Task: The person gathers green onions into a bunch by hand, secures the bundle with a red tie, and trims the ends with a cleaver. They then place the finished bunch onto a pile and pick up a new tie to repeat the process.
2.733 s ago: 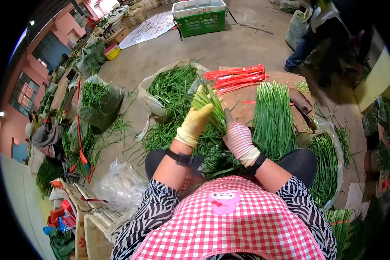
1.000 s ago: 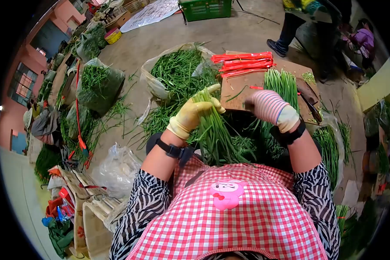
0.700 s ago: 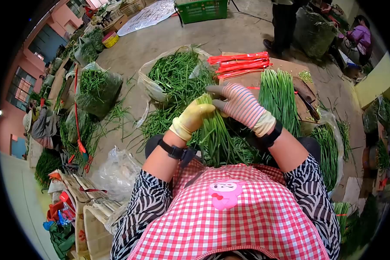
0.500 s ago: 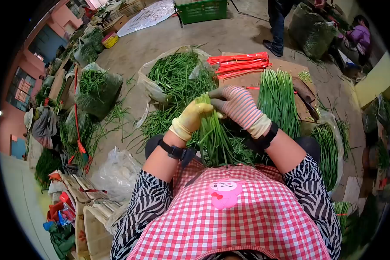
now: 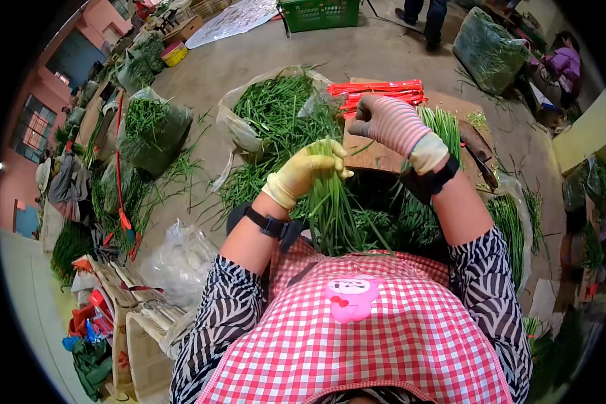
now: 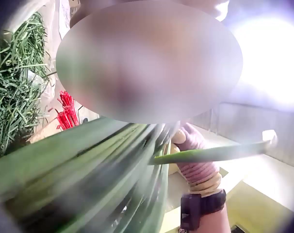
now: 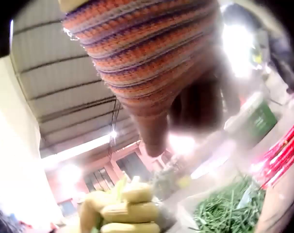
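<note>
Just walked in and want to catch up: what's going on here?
A person's left hand, in a yellow glove, grips a bunch of green stalks over the lap. The right hand, in a striped glove, is raised beside it and seems to pinch a single leaf. Red ties lie on the board ahead.

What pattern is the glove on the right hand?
Pink-and-white stripes on the right hand; best in head view.

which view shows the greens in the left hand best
Head view: the left hand grips the whole bunch of greens. Left wrist shows only blurred stalks; right wrist only tips above yellow fingers.
</note>
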### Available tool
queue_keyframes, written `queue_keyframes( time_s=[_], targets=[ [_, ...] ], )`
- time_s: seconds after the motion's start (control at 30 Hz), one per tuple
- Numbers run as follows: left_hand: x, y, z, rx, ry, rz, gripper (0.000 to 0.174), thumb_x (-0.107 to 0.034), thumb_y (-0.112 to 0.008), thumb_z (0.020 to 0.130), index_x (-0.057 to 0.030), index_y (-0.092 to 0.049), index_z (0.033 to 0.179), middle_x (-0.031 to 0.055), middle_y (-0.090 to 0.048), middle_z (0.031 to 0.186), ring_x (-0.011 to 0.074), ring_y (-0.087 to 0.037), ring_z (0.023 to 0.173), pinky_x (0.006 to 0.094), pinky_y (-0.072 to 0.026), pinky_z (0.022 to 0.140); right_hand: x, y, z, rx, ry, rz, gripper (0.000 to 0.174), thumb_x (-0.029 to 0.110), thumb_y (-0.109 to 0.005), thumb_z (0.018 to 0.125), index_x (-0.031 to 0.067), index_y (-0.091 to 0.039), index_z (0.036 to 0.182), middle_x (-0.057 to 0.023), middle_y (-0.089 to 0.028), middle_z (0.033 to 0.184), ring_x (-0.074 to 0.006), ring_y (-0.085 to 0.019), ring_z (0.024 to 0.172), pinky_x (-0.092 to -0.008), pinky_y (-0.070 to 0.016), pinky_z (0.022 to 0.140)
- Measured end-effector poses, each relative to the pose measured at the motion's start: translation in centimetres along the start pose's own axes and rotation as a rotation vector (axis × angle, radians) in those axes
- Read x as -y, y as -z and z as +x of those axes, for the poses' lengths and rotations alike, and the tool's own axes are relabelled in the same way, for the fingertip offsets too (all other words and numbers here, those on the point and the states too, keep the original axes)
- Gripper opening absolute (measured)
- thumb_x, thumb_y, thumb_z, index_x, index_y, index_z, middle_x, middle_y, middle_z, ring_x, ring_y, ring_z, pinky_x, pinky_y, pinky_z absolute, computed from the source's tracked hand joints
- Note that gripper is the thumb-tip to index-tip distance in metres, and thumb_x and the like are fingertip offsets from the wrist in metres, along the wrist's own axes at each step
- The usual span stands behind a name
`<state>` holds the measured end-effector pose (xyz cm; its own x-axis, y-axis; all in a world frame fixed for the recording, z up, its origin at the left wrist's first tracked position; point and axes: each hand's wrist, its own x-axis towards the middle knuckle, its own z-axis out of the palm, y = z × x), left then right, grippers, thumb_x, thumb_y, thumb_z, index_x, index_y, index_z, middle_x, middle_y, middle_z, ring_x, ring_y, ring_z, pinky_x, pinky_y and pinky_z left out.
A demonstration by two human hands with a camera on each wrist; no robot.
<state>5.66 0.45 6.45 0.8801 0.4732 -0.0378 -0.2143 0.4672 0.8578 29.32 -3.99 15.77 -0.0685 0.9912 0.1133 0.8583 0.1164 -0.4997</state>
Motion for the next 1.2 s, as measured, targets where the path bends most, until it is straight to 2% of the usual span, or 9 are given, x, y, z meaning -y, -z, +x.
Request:
queue_keyframes(
  time_s=[0.13, 0.2, 0.23, 0.33, 0.4, 0.6, 0.8, 1.03, 1.2],
  targets=[
    [-0.5, 0.2, 1.3, 0.15, 0.007, 0.079, 0.028, -0.004, -0.065, 0.093, -0.0033, -0.064, 0.121, 0.0118, -0.072, 0.106, 0.0279, -0.071, 0.108, 0.0403, -0.0568, 0.096, 2.1, -2.2, 2.0, 0.021, 0.349, 0.376, 0.067, 0.052, -0.062, 0.1, 0.0063, -0.055, 0.148, -0.0277, -0.067, 0.13, -0.0384, -0.068, 0.118, -0.0428, -0.0541, 0.099],
    [-1.5, 0.5, 0.7, 0.101, -0.214, 1.042, 0.026, -0.004, -0.065, 0.094, -0.0042, -0.065, 0.12, 0.014, -0.074, 0.111, 0.0275, -0.07, 0.11, 0.039, -0.0569, 0.095, 3.7, -2.9, 0.9, 0.307, 0.285, 0.215, 0.068, 0.051, -0.063, 0.099, 0.0044, -0.054, 0.148, -0.0285, -0.066, 0.131, -0.0402, -0.068, 0.117, -0.0444, -0.0543, 0.098],
    [-0.6, 1.8, 1.3, 0.042, -0.197, 0.81, 0.024, -0.005, -0.065, 0.096, -0.0038, -0.066, 0.12, 0.0145, -0.074, 0.11, 0.0281, -0.071, 0.108, 0.0396, -0.0571, 0.096, 4.0, -3.4, 0.8, 0.342, 0.319, 0.136, 0.067, 0.049, -0.065, 0.099, 0.0035, -0.054, 0.147, -0.0289, -0.066, 0.131, -0.0414, -0.067, 0.117, -0.0454, -0.0546, 0.097],
    [-1.1, 2.8, 1.8, -0.058, 0.01, 0.042, 0.02, -0.009, -0.065, 0.099, -0.0032, -0.067, 0.118, 0.0145, -0.075, 0.106, 0.0288, -0.073, 0.104, 0.0408, -0.0576, 0.096, 2.8, -1.8, 1.2, -0.249, 0.429, 0.208, 0.039, 0.028, -0.067, 0.098, 0.0068, -0.069, 0.131, -0.0216, -0.074, 0.114, -0.039, -0.071, 0.107, -0.0459, -0.057, 0.092],
    [-1.5, 3.4, 1.3, -0.186, -0.007, -0.091, 0.012, -0.011, -0.064, 0.101, -0.0037, -0.066, 0.11, 0.0127, -0.075, 0.105, 0.0278, -0.073, 0.1, 0.0399, -0.0588, 0.093, 2.8, -1.6, -0.6, 0.065, 0.414, 0.347, 0.038, 0.011, -0.071, 0.088, 0.0078, -0.072, 0.126, -0.0188, -0.075, 0.111, -0.0378, -0.071, 0.103, -0.045, -0.0573, 0.093],
    [-3.8, 3.4, 1.1, -0.28, -0.098, -0.24, 0.012, -0.007, -0.064, 0.101, -0.0057, -0.065, 0.113, 0.0137, -0.074, 0.112, 0.0354, -0.07, 0.115, 0.048, -0.0568, 0.103, 3.5, -7.8, -3.4, -0.086, 0.65, -0.185, 0.015, 0.017, -0.072, 0.082, 0.0116, -0.077, 0.095, -0.0118, -0.069, 0.088, -0.0364, -0.068, 0.084, -0.0482, -0.0556, 0.079],
    [-9.1, 8.9, -0.9, -0.451, -0.301, -0.314, 0.009, -0.007, -0.064, 0.101, -0.0033, -0.066, 0.109, 0.0162, -0.074, 0.113, 0.037, -0.068, 0.119, 0.0509, -0.0542, 0.106, -1.8, -10.5, -9.4, 0.897, 0.383, -0.264, 0.019, 0.021, -0.07, 0.087, 0.009, -0.075, 0.1, -0.018, -0.073, 0.094, -0.041, -0.07, 0.087, -0.0485, -0.0565, 0.08],
    [-7.7, 5.6, 1.1, -0.472, -0.309, -0.157, 0.011, -0.013, -0.069, 0.1, -0.0059, -0.065, 0.108, 0.0086, -0.069, 0.095, 0.0298, -0.071, 0.098, 0.0472, -0.0606, 0.091, 4.5, -5.6, -4.2, -0.13, 0.216, 0.436, 0.031, 0.027, -0.07, 0.091, 0.0069, -0.074, 0.115, -0.0204, -0.074, 0.102, -0.0382, -0.072, 0.093, -0.0443, -0.0577, 0.083],
    [-4.9, 2.8, 3.0, -0.434, -0.277, -0.029, 0.012, -0.016, -0.065, 0.103, -0.0083, -0.068, 0.112, 0.003, -0.071, 0.104, 0.0157, -0.067, 0.097, 0.0311, -0.0536, 0.085, 5.5, -6.4, 0.1, -0.263, 0.168, 0.11, 0.03, 0.028, -0.07, 0.092, 0.0091, -0.075, 0.114, -0.0204, -0.074, 0.1, -0.0385, -0.071, 0.093, -0.0454, -0.0577, 0.083]
  ],
)
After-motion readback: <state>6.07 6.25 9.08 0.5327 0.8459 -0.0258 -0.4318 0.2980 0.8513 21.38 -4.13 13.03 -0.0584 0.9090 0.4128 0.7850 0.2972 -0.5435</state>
